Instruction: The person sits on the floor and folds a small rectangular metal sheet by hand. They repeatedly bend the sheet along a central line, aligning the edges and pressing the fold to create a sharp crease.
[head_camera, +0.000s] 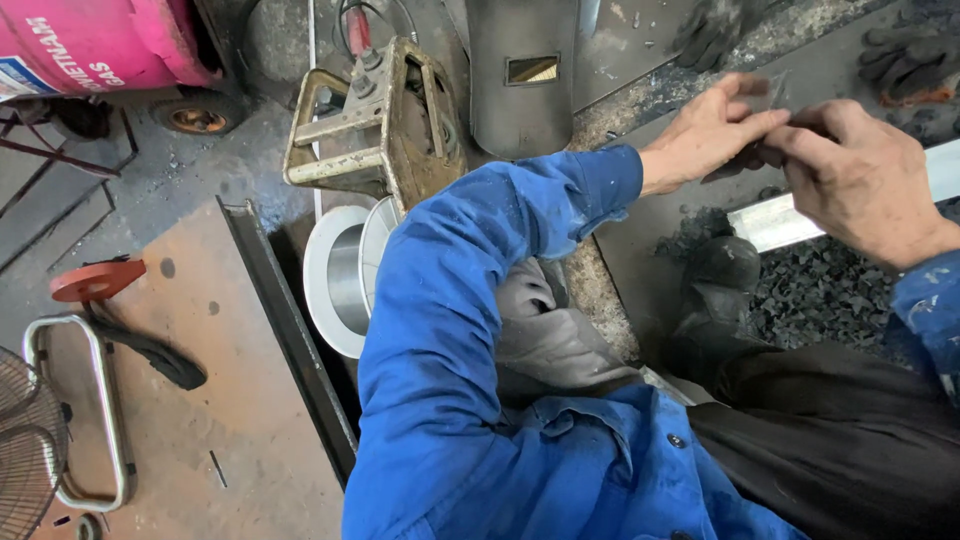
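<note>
Hands are seen at the upper right of the head view, brought together over a dark, gritty worktop. A small, thin, dark flat piece is pinched between the thumb and fingers of the left hand, and its lower part is also met by the fingertips of the right hand, so both grips are narrow and closed on the same piece; its exact kind cannot be told. The piece is held in the air above a pale metal bar, which lies across a heap of dark chips. Blue sleeves are worn on both arms. Dark work gloves are left on the worktop beyond the hands. A grey welding mask with a small window is stood upright near the worktop's far edge. To its left a worn yellowish wire feeder is placed above a white spool of wire. A pink gas cylinder is laid at the upper left, and a rusty steel sheet is spread over the floor, with a fan guard at its left edge.
</note>
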